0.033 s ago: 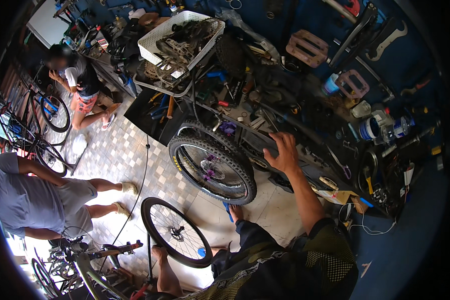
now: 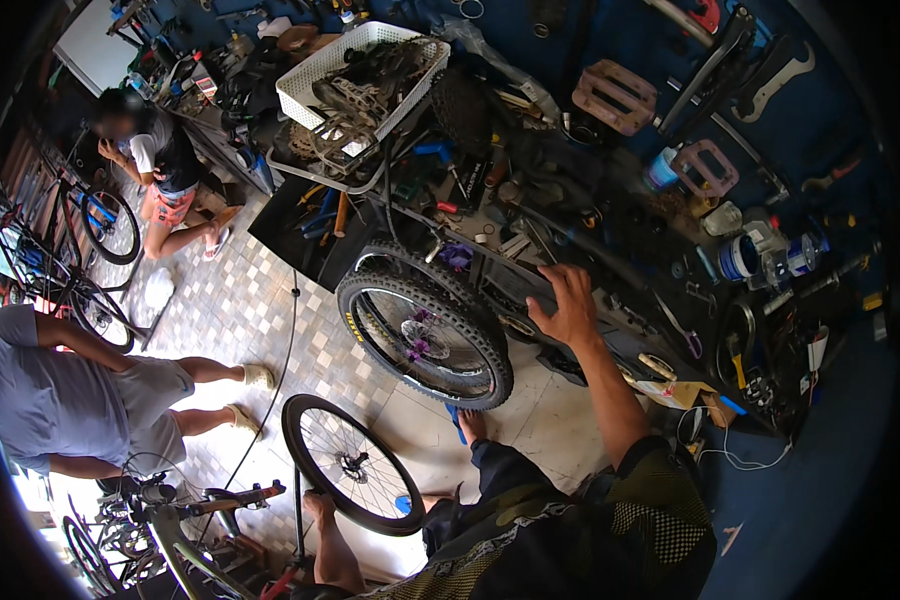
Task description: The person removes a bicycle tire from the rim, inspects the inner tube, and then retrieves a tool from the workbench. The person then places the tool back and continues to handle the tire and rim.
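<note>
My right hand (image 2: pixel 568 305) reaches out over the bench's front edge, fingers apart and thumb spread, with nothing in it. Close to its left stand mountain bike wheels with knobbly tyres; the nearest wheel (image 2: pixel 425 340) has a purple hub and a disc rotor. My left hand (image 2: pixel 318 505) is low, closed at the tyre of a thin-spoked bicycle wheel (image 2: pixel 320 435) with a smooth black tyre. Its fingertips are partly hidden. A dark upright tube (image 2: pixel 298 510) is right beside that hand.
The cluttered workbench (image 2: pixel 610 240) carries tools, bottles and a white basket (image 2: pixel 295 95) of bike parts. Two people are at the left, one standing (image 2: pixel 60 390), one seated (image 2: pixel 165 165). A bicycle (image 2: pixel 175 530) stands lower left. A thin dark cable (image 2: pixel 288 350) crosses the tiled floor (image 2: pixel 240 280).
</note>
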Available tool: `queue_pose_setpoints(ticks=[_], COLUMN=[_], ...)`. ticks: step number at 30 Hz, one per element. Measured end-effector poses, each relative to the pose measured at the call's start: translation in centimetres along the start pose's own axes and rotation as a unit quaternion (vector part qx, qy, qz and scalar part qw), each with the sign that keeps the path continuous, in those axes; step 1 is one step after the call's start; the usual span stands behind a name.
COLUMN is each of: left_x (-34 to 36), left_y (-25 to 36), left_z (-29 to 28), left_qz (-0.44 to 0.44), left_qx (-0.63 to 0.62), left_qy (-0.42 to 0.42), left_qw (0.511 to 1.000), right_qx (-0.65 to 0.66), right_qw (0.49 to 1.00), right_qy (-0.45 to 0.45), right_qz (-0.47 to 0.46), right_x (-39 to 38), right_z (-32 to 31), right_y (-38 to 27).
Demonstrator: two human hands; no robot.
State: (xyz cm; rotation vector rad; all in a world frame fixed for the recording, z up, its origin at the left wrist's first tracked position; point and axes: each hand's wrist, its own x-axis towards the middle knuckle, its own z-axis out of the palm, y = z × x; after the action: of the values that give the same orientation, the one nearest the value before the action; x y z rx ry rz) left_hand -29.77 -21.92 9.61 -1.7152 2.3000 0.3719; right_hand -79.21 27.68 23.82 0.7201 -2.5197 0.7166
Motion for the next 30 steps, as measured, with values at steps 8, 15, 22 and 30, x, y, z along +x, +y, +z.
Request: queue_pose_setpoints(ticks=[8,15,22,30], left_x=[0.9,0.5,0.2,-0.1], left_y=[0.7,0.4,0.5,-0.3], left_z=[1.0,1.2,0.8,0.9], left_qz=[0.007,0.014,-0.017,-0.044], left_qx=[-0.036,-0.017,-0.041,-0.082], left_qy=[0.01,0.017,-0.03,-0.041], left_qw=[0.999,1.0,0.999,0.995], right_qx=[0.002,0.007,0.016,0.026], right_qw=[1.0,1.0,1.0,1.0], right_qy=[0.0,0.005,0.006,-0.001], right_qz=[-0.002,-0.007,-0.004,-0.005], right_x=[0.7,0.5,0.5,0.4], right_z=[0.1,0.1,0.1,0.7], right_y=[0.3,0.4,0.5,0.8])
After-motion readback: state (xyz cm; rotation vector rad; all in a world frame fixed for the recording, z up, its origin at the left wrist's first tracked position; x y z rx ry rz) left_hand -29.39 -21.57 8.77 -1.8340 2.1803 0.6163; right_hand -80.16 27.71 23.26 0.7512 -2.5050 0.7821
